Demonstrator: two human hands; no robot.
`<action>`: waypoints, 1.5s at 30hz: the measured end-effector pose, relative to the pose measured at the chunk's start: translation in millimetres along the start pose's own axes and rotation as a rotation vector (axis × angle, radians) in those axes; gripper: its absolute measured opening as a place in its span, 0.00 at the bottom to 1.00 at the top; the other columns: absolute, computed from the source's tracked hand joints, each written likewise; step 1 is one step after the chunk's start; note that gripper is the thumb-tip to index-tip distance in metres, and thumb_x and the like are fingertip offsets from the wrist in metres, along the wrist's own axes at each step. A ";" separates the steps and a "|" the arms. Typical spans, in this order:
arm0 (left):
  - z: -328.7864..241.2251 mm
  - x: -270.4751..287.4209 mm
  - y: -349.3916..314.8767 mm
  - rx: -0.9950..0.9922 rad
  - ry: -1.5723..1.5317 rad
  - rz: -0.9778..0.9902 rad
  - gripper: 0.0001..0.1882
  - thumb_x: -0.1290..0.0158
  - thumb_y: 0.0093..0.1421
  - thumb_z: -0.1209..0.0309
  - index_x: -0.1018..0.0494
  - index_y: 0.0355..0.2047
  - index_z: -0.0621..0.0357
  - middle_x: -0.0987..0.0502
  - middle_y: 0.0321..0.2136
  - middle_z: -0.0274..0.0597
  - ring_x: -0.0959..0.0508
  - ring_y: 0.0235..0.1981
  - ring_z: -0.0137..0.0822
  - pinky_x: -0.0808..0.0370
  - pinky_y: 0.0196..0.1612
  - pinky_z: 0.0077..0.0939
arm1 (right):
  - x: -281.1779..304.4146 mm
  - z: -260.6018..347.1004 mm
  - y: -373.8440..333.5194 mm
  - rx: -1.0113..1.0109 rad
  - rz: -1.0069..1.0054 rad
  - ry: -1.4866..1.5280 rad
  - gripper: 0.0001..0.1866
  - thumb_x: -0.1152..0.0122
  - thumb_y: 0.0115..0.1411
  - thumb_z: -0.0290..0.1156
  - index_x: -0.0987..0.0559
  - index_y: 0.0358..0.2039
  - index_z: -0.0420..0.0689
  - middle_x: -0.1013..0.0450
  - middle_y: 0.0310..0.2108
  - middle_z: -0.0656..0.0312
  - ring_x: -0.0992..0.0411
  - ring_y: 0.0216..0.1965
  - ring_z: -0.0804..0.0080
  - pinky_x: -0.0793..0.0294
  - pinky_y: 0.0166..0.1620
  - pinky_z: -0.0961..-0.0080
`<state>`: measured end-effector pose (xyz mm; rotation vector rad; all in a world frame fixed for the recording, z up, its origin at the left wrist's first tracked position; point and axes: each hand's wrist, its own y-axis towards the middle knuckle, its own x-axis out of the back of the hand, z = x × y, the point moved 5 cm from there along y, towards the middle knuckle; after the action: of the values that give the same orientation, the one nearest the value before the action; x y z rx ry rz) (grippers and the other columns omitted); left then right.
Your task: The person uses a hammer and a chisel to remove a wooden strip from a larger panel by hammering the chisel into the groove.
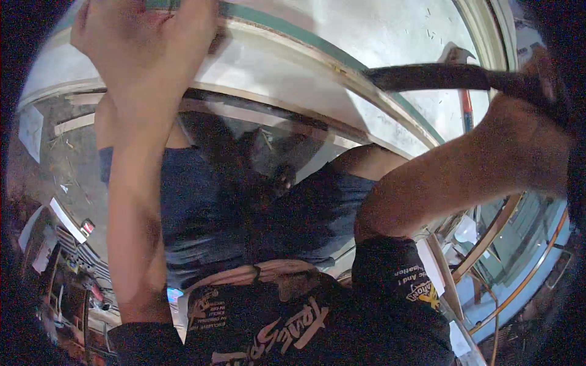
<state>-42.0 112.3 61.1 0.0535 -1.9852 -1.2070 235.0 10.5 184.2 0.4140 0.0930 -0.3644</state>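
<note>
My left hand is at the upper left, over a long pale frame with a green strip. Its fingers run past the picture's top edge, so their grip is hidden. At the right, my right hand is in shadow and closed around a long, dark, bar-like tool. The tool points left, its far end over the green strip; its exact kind does not show. Beyond it a claw hammer with a red and dark handle lies on a whitish panel, partly covered by the tool.
Small nail-like bits are scattered on the panel. My knees are close to the frame's near side. Wooden strips lie on the floor at left. Glass-like sheets and wooden pieces stand at lower right, with clutter at lower left.
</note>
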 end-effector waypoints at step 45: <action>-121.0 -40.8 2.6 -0.105 -0.721 0.410 0.05 0.49 0.61 0.71 0.32 0.36 0.56 0.25 0.19 0.48 0.22 0.25 0.52 0.28 0.29 0.47 | 208.0 -34.4 -63.6 -0.337 0.340 -1.553 0.11 0.40 0.61 0.35 0.24 0.35 0.40 0.26 0.25 0.50 0.25 0.27 0.56 0.27 0.31 0.60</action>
<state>64.6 42.2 66.2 -0.9122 -2.3546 -1.1374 405.0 -97.6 95.2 -0.2661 -1.3965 -0.2457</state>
